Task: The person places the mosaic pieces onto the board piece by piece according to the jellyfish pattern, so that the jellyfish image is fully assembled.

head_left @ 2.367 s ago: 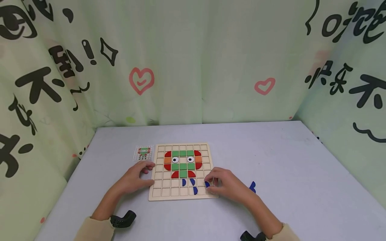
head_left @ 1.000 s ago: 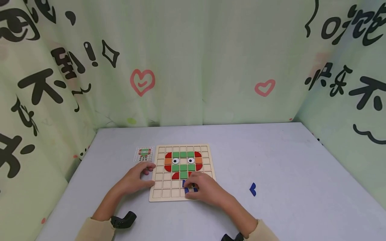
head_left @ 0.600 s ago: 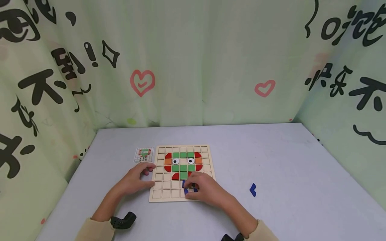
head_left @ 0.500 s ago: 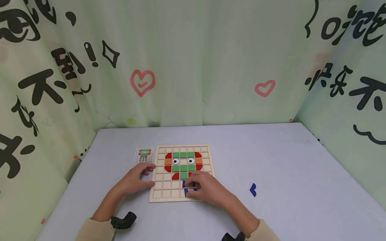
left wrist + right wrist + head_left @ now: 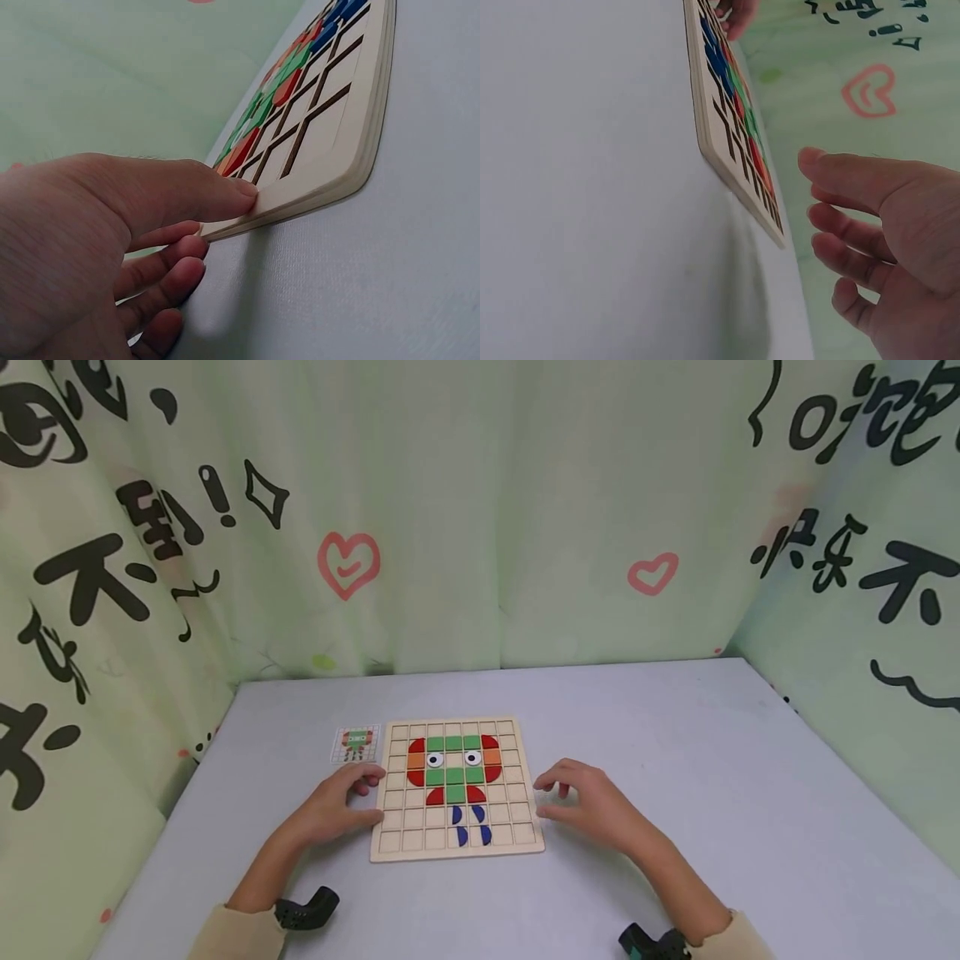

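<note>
A wooden grid board [image 5: 420,857] lies on the table, bearing green, red and orange tiles and two eye tiles arranged as a figure. Below them, several blue rounded pieces [image 5: 462,836] sit in the lower cells. My left hand [image 5: 333,806] rests at the board's left edge; the left wrist view shows its thumb [image 5: 217,196] lying straight over the rim, the other fingers loosely bent. Just off the board's right edge, my right hand [image 5: 581,797] hovers with loosely bent fingers, and the right wrist view shows nothing between its thumb [image 5: 840,174] and fingers.
A small picture card [image 5: 356,744] with a similar tile figure lies at the board's upper left. The white table [image 5: 675,718] meets a pale green curtain [image 5: 450,527] at its back and sides. Both wrists carry black devices [image 5: 307,910].
My right hand brought a blue piece from the board's right side into the bottom row, let it go and moved back right. Its forearm now covers where loose blue pieces lay. The left hand stays.
</note>
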The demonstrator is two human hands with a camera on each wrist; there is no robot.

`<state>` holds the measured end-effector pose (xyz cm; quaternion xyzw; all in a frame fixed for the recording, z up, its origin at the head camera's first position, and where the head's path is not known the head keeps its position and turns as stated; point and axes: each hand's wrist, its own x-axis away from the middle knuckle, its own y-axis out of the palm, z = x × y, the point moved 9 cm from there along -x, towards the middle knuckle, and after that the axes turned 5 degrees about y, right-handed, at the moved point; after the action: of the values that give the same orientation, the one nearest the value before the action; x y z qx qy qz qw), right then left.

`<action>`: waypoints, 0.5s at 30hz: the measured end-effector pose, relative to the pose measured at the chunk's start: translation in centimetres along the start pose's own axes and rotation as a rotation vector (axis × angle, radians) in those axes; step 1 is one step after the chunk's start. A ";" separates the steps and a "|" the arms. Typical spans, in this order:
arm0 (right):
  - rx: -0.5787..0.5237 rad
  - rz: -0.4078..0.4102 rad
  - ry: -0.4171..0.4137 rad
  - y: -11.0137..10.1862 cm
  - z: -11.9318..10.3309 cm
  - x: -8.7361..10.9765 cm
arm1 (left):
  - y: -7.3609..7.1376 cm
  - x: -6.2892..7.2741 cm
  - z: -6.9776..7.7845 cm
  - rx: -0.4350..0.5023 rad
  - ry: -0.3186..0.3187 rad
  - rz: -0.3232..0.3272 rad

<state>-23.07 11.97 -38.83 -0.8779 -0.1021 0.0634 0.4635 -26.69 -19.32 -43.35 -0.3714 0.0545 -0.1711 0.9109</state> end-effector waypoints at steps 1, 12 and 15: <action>0.005 0.016 -0.006 -0.6 0.5 0.3 | 0.1 0.0 -0.1 -0.002 0.000 -0.001; 0.065 0.080 0.017 -4.6 4.9 2.7 | 0.2 -0.2 0.0 0.001 0.036 -0.010; 0.067 0.061 0.030 -5.2 5.7 3.3 | 0.0 -0.1 0.1 -0.001 0.037 -0.009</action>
<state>-21.63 20.21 -37.84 -0.8655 -0.0660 0.0678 0.4919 -26.71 -19.23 -43.32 -0.3688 0.0697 -0.1820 0.9089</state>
